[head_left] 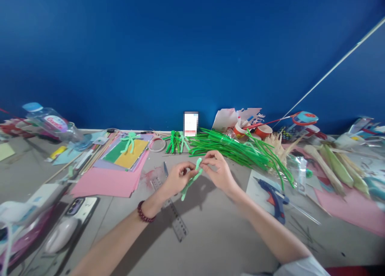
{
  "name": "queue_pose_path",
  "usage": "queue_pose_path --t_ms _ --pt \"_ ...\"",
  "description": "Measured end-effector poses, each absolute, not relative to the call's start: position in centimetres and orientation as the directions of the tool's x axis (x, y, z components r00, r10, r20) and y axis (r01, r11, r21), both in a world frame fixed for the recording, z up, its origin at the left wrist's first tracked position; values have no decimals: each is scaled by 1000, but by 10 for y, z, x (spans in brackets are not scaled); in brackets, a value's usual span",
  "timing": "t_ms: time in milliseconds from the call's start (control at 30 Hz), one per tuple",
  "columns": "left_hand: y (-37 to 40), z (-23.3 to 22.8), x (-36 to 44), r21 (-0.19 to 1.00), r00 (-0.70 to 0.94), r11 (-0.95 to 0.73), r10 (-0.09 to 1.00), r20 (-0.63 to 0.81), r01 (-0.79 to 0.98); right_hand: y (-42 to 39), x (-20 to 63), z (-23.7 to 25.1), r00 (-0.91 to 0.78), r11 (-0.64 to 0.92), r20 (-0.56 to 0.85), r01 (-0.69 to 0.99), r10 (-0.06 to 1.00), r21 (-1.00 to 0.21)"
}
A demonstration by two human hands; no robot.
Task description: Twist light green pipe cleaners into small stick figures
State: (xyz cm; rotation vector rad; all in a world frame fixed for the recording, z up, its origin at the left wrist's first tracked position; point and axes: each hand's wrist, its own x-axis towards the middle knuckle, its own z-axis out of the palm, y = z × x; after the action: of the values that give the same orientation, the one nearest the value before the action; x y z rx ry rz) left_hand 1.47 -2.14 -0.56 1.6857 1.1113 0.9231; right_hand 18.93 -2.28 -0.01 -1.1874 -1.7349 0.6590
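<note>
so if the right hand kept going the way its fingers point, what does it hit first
The right hand points left toward the left hand, with the light green pipe cleaner piece held between them. It would most likely meet that piece and then the left fingers almost at once.

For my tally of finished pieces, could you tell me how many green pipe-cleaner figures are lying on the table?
3: one light green figure on the yellow paper, two figures side by side near the wall. Clutter may hide more.

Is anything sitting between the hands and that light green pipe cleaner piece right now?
Nothing visible: the left hand and right hand both already grip the light green pipe cleaner piece, above the ruler.
</note>
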Motion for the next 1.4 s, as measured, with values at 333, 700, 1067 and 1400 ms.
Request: queue_pose_path --t_ms 333,700,1067,1400 --pt "-23 8 9 888 547 -343 827 131 307 -3 225 13 -648 205 65 142 759 -968" --pt "-23 -3 10 993 632 117 772 -71 -32 -10 210 7 -638 146 122 -15 761 -989" --pt "-27 -4 14 922 646 349 745 -165 -167 -19 194 0 -610 -110 22 -179 792 -978" --pt "-16 -5 9 943 62 -272 962 265 191 -2 191 -18 -159 -97 -75 -133 984 -986"
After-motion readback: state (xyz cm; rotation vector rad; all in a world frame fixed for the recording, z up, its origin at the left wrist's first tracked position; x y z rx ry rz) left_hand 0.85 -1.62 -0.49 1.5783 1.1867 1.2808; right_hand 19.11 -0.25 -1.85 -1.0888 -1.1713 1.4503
